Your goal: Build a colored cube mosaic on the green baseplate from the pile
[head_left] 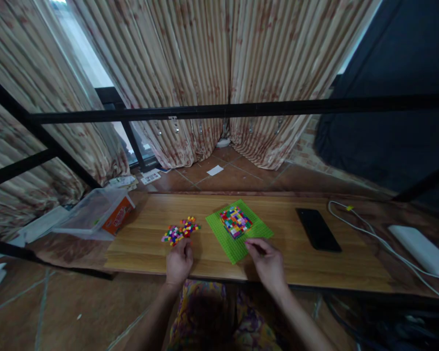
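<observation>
Left hand (178, 262): curled loosely, fingertips at the loose bricks (180, 230).
Right hand (266, 261): fingers pinched together, whether holding anything cannot be told, touching the green baseplate (237, 243).
Bench (149, 243): carries both.

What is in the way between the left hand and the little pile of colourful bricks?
Nothing visible. The left hand lies on the wooden table right beside the pile of loose bricks, its fingertips at the pile's near edge, with only bare wood around them.

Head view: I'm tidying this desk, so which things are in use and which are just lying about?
In use: green baseplate with coloured bricks, loose brick pile, left hand by the pile, right hand at the plate's edge.

Lying about: black phone, white cable, plastic box.
</observation>
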`<action>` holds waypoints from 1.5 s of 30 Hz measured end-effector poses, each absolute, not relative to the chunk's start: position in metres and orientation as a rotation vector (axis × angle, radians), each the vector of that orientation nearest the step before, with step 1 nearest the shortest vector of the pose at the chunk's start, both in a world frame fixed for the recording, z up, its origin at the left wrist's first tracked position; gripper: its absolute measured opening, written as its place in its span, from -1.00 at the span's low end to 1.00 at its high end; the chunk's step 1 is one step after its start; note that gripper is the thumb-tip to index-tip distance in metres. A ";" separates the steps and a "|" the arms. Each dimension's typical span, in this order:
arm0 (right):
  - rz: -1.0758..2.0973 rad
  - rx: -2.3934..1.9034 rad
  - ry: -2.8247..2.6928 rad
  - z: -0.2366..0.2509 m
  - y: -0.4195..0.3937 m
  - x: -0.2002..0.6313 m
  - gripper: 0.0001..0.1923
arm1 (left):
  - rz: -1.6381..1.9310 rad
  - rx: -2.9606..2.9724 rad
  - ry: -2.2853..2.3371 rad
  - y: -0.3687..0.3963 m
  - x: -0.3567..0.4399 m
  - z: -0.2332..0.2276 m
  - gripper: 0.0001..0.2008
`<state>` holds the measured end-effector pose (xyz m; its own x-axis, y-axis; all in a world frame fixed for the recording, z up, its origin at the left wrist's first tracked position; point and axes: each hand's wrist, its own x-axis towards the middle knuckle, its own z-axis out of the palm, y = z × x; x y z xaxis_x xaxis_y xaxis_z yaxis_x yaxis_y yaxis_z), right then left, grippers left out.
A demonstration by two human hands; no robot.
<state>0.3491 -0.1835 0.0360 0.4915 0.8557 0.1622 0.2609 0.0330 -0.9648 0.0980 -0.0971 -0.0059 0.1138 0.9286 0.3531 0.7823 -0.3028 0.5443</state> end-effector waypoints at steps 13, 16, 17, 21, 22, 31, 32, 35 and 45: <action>0.246 -1.607 -1.426 0.029 -0.112 0.334 -0.79 | 0.916 2.258 1.623 -0.099 0.096 -0.010 -0.77; 0.208 -1.617 -1.457 0.028 -0.113 0.336 -0.79 | 0.930 2.249 1.584 -0.100 0.096 -0.010 -0.78; 0.203 -1.619 -1.458 0.027 -0.113 0.336 -0.79 | 0.935 2.246 1.578 -0.100 0.095 -0.009 -0.78; 0.201 -1.631 -1.455 0.025 -0.114 0.338 -0.80 | 0.923 2.226 1.585 -0.101 0.096 -0.008 -0.78; 0.204 -1.632 -1.462 0.025 -0.114 0.339 -0.80 | 0.918 2.216 1.590 -0.102 0.096 -0.008 -0.78; 0.177 -1.618 -1.546 0.020 -0.120 0.341 -0.76 | 0.894 2.156 1.586 -0.104 0.098 -0.003 -0.78; 0.181 -1.616 -1.550 0.020 -0.119 0.341 -0.75 | 0.887 2.150 1.588 -0.104 0.098 -0.003 -0.78; 0.207 -1.608 -1.553 0.024 -0.119 0.343 -0.75 | 0.903 2.141 1.573 -0.103 0.098 -0.004 -0.78; 0.322 -1.531 -1.552 0.022 -0.149 0.298 -0.77 | 1.231 1.857 1.586 -0.110 0.095 -0.005 -0.77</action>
<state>0.2976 -0.1488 0.0222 0.1766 0.8966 0.4061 0.6607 0.1978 -0.7242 0.0949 -0.1098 -0.0054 -0.0338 0.9335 0.3570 0.5775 -0.2733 0.7693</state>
